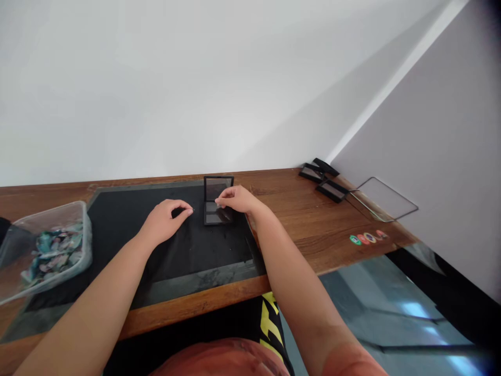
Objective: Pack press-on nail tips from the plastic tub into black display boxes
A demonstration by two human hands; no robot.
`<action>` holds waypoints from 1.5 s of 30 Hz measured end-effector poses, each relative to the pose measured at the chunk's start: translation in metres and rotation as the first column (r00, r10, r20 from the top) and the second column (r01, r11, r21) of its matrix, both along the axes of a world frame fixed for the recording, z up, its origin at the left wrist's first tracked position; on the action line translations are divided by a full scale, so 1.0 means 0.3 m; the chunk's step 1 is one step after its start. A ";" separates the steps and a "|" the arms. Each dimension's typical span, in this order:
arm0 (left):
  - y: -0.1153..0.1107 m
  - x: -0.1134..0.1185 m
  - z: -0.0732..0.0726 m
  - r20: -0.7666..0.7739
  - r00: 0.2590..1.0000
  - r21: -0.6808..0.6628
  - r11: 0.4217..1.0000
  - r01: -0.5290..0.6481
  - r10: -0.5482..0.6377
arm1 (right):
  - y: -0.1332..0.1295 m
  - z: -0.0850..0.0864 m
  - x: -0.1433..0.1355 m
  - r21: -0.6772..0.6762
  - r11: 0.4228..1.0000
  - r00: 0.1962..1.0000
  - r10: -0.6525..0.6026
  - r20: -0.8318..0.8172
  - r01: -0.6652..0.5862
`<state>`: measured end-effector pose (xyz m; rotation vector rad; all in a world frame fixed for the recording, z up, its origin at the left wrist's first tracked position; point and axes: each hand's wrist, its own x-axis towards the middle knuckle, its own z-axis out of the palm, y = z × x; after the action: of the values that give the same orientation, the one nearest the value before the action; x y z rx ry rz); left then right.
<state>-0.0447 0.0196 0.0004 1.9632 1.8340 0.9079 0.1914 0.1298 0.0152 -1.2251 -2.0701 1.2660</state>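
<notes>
Brown wooden bench [282, 209] carries dark flat mat [176, 256]. Small black hinged case [211, 213] lies open there, seems unfinished; amount left unclear. Right hand [240, 199] at case, left hand [160, 222] beside; each grip together, contents cannot be told.

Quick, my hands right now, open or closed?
Left hand: pinched closed over the black mat; can't tell if holding anything.
Right hand: pinched closed at the open black case; can't tell if holding anything.
</notes>
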 end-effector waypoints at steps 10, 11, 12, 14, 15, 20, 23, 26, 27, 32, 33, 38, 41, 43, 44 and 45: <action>-0.007 0.019 0.024 0.179 0.979 -0.024 0.995 -0.097 0.099 | -0.026 -0.051 -0.054 0.041 0.959 0.951 0.282 -0.128 -0.279; -0.008 0.016 0.023 0.200 0.975 -0.028 0.995 -0.094 0.098 | -0.036 -0.050 -0.061 0.036 0.950 0.940 0.313 -0.138 -0.311; -0.008 0.013 0.024 0.226 0.970 -0.035 0.996 -0.086 0.092 | -0.044 -0.047 -0.065 0.021 0.937 0.926 0.348 -0.146 -0.349; -0.010 0.008 0.029 0.275 0.959 -0.056 0.997 -0.055 0.068 | -0.058 -0.034 -0.065 -0.021 0.905 0.897 0.418 -0.142 -0.425; -0.011 0.007 0.032 0.288 0.956 -0.067 0.997 -0.034 0.052 | -0.063 -0.025 -0.061 -0.045 0.888 0.884 0.448 -0.133 -0.457; -0.032 0.015 0.053 0.290 0.956 -0.135 0.987 0.084 -0.042 | -0.067 0.021 -0.025 -0.169 0.859 0.874 0.484 -0.038 -0.483; -0.050 0.030 0.064 0.277 0.958 -0.189 0.974 0.128 -0.072 | -0.063 0.035 -0.007 -0.204 0.860 0.875 0.483 0.033 -0.467; -0.062 0.046 0.071 0.245 0.966 -0.210 0.969 0.130 -0.076 | -0.061 0.039 0.003 -0.187 0.886 0.892 0.444 0.082 -0.424; -0.064 0.049 0.072 0.219 0.973 -0.212 0.970 0.121 -0.073 | -0.061 0.039 0.004 -0.172 0.897 0.900 0.425 0.092 -0.406; -0.062 0.050 0.064 0.013 0.999 -0.172 0.984 0.040 -0.038 | -0.067 0.033 -0.003 -0.063 0.938 0.933 0.347 0.101 -0.342; -0.061 0.048 0.059 -0.015 0.999 -0.172 0.984 0.040 -0.043 | -0.067 0.031 -0.005 -0.042 0.941 0.936 0.338 0.098 -0.335; -0.059 0.047 0.030 -0.076 0.993 -0.185 0.979 0.080 -0.095 | -0.067 0.024 -0.010 0.018 0.945 0.940 0.323 0.110 -0.327; -0.058 0.058 0.026 -0.101 0.989 -0.198 0.976 0.086 -0.107 | -0.068 0.029 -0.004 0.020 0.945 0.938 0.323 0.127 -0.328; -0.059 0.061 0.031 -0.129 0.988 -0.198 0.978 0.059 -0.086 | -0.072 0.038 0.000 0.004 0.942 0.933 0.332 0.139 -0.336; -0.060 0.060 0.035 -0.143 0.987 -0.193 0.980 0.039 -0.067 | -0.075 0.043 0.002 -0.006 0.941 0.930 0.337 0.147 -0.340; -0.061 0.057 0.039 -0.155 0.987 -0.188 0.982 0.016 -0.046 | -0.078 0.048 0.003 -0.015 0.940 0.928 0.339 0.157 -0.341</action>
<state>-0.0276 0.0012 0.0121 1.9898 1.8908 0.5613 0.1923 0.1064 0.0296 -1.0172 -2.4846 1.3351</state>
